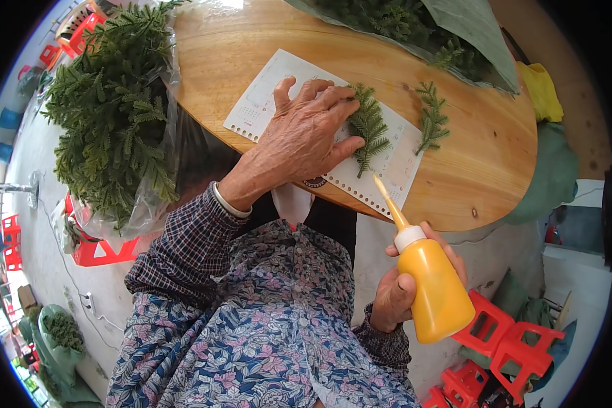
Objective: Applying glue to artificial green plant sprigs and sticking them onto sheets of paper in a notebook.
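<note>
A small green fir sprig (367, 126) lies on a white calendar sheet (258, 95) with punched holes along its near edge. My left hand (309, 129) rests over the sheet, fingers and thumb spread, their tips touching the left side of the sprig. In my right hand (396, 289) is a yellow squeeze bottle (435, 292) with a white collar and a long pointed nozzle. Its nozzle tip points up and left, just below the sprig's stem end. A second fir sprig (431, 119) lies to the right, partly past the sheet's edge.
The wooden table (486, 170) has a rounded edge. A heap of fir branches (115, 122) in clear plastic stands at its left. More greenery (394, 20) lies in a green wrapping (472, 34) at the far side. Red stools (523, 350) stand on the floor, lower right.
</note>
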{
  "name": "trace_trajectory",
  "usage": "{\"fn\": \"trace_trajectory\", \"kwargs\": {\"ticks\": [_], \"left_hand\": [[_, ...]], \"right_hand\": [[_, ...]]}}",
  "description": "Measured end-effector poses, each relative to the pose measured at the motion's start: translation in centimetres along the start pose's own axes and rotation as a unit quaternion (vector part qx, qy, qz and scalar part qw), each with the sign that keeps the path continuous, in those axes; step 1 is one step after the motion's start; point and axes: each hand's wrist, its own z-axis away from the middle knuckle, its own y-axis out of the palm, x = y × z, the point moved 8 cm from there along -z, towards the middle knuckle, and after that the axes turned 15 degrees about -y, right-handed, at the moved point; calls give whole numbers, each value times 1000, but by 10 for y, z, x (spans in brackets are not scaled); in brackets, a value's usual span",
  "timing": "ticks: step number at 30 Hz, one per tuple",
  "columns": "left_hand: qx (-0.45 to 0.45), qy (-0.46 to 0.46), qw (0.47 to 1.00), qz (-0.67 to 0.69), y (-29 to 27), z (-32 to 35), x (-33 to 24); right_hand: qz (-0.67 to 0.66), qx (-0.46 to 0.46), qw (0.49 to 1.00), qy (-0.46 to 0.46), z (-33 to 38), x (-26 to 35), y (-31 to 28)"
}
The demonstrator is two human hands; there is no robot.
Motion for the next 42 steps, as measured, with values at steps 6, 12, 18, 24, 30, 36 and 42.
{"fn": "trace_trajectory", "kwargs": {"ticks": [6, 12, 18, 24, 30, 36, 42], "left_hand": [[-19, 9, 1000, 10, 0, -1, 1], [-37, 22, 999, 20, -1, -2, 0], [-40, 25, 999, 21, -1, -2, 2], [-43, 23, 999, 24, 1, -3, 3], [-31, 20, 999, 27, 11, -8, 3], [-84, 4, 996, 43, 38, -17, 12], [-153, 0, 985, 80, 53, -27, -8]], "right_hand": [[-1, 11, 1000, -2, 0, 1, 1], [-6, 24, 999, 22, 0, 2, 2], [-4, 23, 999, 32, 4, 4, 1], [11, 42, 999, 17, 4, 6, 1], [5, 28, 999, 25, 5, -1, -4], [-176, -85, 979, 63, 15, -38, -12], [-172, -146, 965, 134, 27, -102, -31]]}}
